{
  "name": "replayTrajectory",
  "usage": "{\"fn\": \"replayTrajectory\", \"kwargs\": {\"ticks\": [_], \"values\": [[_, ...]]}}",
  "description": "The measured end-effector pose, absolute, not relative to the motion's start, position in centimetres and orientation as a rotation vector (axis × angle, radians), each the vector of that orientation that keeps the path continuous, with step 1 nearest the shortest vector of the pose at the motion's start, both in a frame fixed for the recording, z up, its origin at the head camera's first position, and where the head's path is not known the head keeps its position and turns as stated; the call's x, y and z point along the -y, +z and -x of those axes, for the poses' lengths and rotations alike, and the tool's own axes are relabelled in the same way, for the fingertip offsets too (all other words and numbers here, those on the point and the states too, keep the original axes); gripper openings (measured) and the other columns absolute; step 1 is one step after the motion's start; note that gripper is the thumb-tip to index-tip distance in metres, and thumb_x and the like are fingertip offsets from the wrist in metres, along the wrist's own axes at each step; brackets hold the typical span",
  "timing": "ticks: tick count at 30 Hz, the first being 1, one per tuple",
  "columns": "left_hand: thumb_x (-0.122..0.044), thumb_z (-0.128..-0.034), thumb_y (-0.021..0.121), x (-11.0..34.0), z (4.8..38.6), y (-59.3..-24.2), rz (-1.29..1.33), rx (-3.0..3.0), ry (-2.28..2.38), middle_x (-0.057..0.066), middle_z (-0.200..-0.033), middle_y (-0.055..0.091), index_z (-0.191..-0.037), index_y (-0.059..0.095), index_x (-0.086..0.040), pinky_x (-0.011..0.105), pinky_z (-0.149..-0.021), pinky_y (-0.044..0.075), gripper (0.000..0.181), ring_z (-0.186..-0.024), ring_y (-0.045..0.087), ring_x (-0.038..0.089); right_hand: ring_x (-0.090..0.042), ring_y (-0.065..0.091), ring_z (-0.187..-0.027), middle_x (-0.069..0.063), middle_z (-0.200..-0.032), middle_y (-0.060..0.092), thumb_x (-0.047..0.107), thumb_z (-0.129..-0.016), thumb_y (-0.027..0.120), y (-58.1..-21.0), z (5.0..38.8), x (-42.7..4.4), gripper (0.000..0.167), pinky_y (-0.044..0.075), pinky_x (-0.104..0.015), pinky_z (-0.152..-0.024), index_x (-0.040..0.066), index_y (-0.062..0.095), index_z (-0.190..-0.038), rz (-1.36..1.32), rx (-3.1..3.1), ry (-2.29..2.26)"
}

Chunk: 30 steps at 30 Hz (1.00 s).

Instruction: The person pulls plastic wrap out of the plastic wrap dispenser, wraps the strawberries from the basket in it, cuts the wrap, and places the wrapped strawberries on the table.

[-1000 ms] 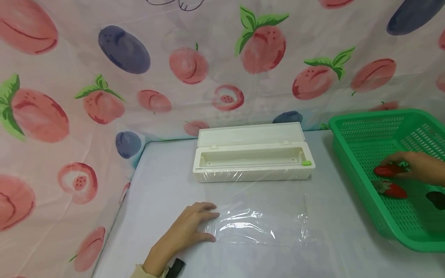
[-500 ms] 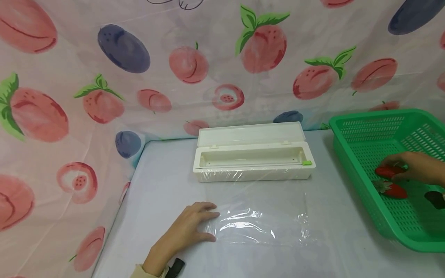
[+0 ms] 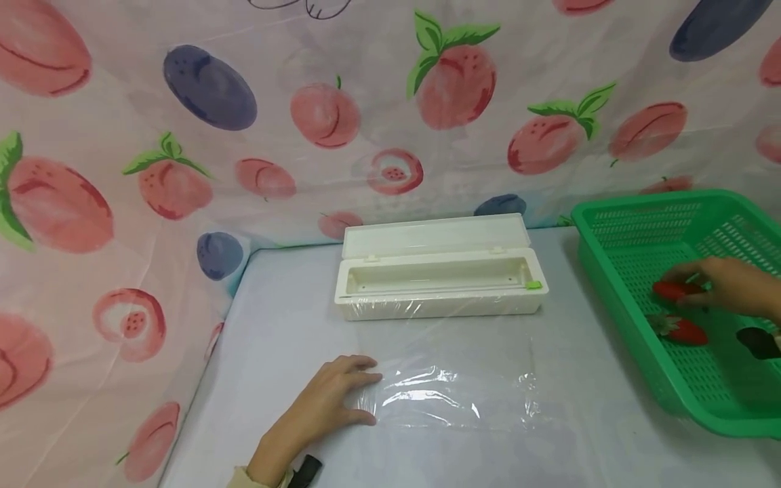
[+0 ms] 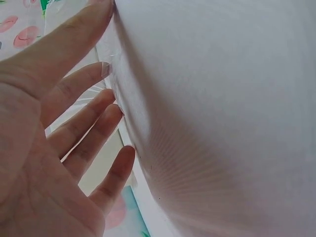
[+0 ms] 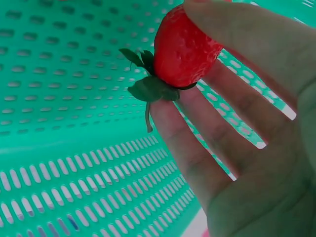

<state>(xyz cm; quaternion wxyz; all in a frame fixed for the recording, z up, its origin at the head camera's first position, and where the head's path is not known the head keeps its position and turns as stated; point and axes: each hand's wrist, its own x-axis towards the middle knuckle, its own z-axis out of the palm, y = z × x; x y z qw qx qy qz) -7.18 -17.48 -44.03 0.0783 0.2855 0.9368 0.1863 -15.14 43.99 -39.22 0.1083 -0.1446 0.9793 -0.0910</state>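
Note:
In the head view my right hand (image 3: 732, 285) is inside the green basket (image 3: 628, 325), holding a red strawberry (image 3: 672, 291). The right wrist view shows this strawberry (image 5: 182, 49) between thumb and fingers, its green leaves and short stem pointing down to the left. A second strawberry (image 3: 687, 332) lies on the basket floor beside that hand. My left hand (image 3: 329, 396) rests at the left edge of a sheet of clear cling film (image 3: 451, 396), fingers spread. Up close, the left fingertips (image 4: 129, 153) touch along the film's edge on the white table.
A white cling film dispenser (image 3: 442, 306) with its lid (image 3: 436, 237) raised stands at the back, the film running forward from it. A green slider (image 3: 533, 285) sits at its right end. Fruit-print cloth (image 3: 354, 61) hangs behind and at the left.
My right hand has risen slightly with the strawberry, away from the second one. The left hand stays on the film. The head view has shifted a little.

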Motion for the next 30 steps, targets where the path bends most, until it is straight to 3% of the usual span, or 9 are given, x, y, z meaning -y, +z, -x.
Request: {"fn": "replayTrajectory", "kwargs": {"ticks": [8,18,26,30], "values": [[-0.038,-0.0695,0.088,17.6,7.0,-44.2,-0.868,-2.815,0.575,0.001,-0.135,0.059,-0.123,0.071,-0.016,0.047,-0.103,0.043,0.060,-0.125,0.053,0.022,-0.039,0.066,-0.086,-0.025,-0.099,0.069,0.006,-0.079,0.080,-37.7,14.9,-42.7,0.043,0.056,-0.044,-0.065,-0.014,0.064,-0.113,0.371,-2.908,-0.261],[-0.037,-0.0699,0.088,17.8,7.1,-44.1,-0.860,-2.808,0.594,0.001,-0.136,0.059,-0.123,0.071,-0.016,0.047,-0.103,0.043,0.060,-0.126,0.052,0.022,-0.019,0.063,-0.076,-0.010,-0.093,0.072,0.009,-0.080,0.081,-36.3,14.3,-40.3,0.041,0.048,-0.026,-0.057,-0.005,0.067,-0.116,0.438,-3.042,-0.252],[-0.038,-0.0703,0.088,17.7,7.1,-44.2,-0.855,-2.797,0.591,0.000,-0.136,0.059,-0.123,0.071,-0.016,0.046,-0.103,0.043,0.060,-0.126,0.052,0.022,-0.002,0.050,-0.061,0.000,-0.082,0.069,0.006,-0.070,0.087,-34.9,13.7,-38.6,0.044,0.042,-0.024,-0.051,-0.003,0.069,-0.110,0.595,-3.207,-0.170],[-0.040,-0.0704,0.087,17.6,7.1,-44.1,-0.837,-2.794,0.591,0.000,-0.136,0.058,-0.124,0.071,-0.017,0.046,-0.103,0.043,0.060,-0.126,0.052,0.021,-0.007,0.052,-0.063,-0.005,-0.086,0.070,0.008,-0.071,0.087,-33.9,13.2,-37.1,0.047,0.045,-0.028,-0.053,-0.004,0.068,-0.112,0.597,-3.231,-0.133]]}}
